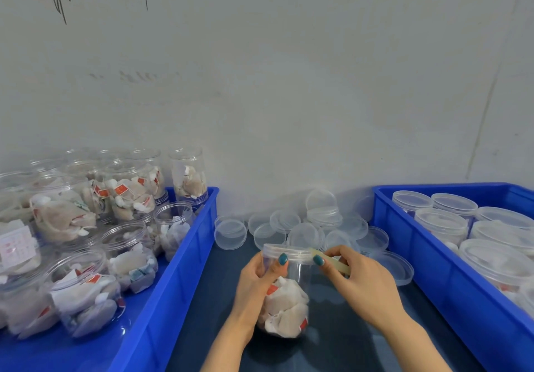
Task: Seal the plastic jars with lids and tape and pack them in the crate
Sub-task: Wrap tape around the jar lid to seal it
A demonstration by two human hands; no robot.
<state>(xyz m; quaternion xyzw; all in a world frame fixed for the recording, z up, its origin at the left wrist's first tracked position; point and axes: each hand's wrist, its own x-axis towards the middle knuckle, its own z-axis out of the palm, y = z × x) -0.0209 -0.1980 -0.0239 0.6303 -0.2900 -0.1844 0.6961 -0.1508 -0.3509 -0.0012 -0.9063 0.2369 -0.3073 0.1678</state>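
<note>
well out to the left of the left hand sits a blue plastic crate of open jars [199,227], its clear jars stuffed with tea bags and not yet lidded.

the left hand [257,282] is wrapped round the upper wall of a clear plastic jar [289,299], fingers behind it and the thumb pressed on the front just under the rim. the jar stands between the two hands on the dark blue table top [332,348], close in front of the person. it looks upright or nearly so, long axis vertical, mouth end up, tea bags heaped in the lower half. a clear round lid [289,251] already caps it.

at the lid's right edge, the right hand [361,285] pinches a strip of pale yellowish tape [335,262] between thumb and forefinger. the strip runs from the lid's side down and right into the hand. whether its near end has stuck to the lid yet cannot be told.

the step in hand looks like taping: lid on, seal under way. the next move probably calls for the left hand to steady or turn the jar while the right lays the tape flat across the seam between lid and wall, without creasing it.

beyond both hands lies a pile of loose clear lids [318,221]. well to the right of the right hand is a blue plastic crate of lidded jars [404,244], the likely place for this jar once sealed.
</note>
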